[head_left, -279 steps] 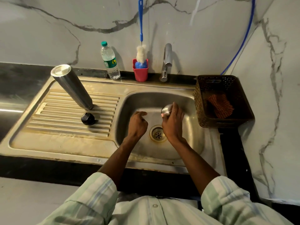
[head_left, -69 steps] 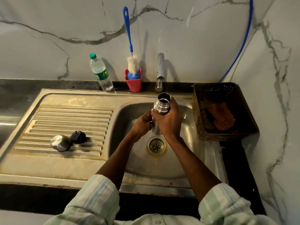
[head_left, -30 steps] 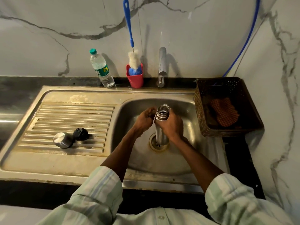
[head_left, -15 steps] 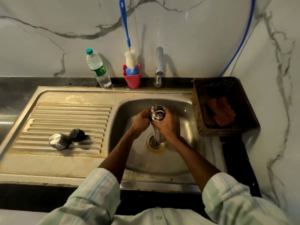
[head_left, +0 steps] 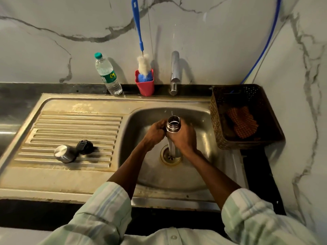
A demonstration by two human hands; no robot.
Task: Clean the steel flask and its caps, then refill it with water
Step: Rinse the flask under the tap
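The flask [head_left: 173, 123] stands upright in the sink [head_left: 192, 172] over the drain [head_left: 170, 156], its open mouth up, below and near of the tap [head_left: 174, 73]. The right hand [head_left: 184, 138] is wrapped round the flask just under its threaded neck. The left hand [head_left: 155, 131] touches the flask's left side with fingers curled against it; how firmly it grips I cannot tell. 2 caps lie on the drainboard [head_left: 70, 124] to the left, touching each other: a steel cap [head_left: 64, 153] and a black cap [head_left: 85, 147]. At the far edge stand a water bottle [head_left: 108, 75] and a red cup [head_left: 145, 85] holding a blue brush [head_left: 139, 38]. A brown basket [head_left: 217, 128] with an orange cloth [head_left: 242, 122] sits right of the sink.
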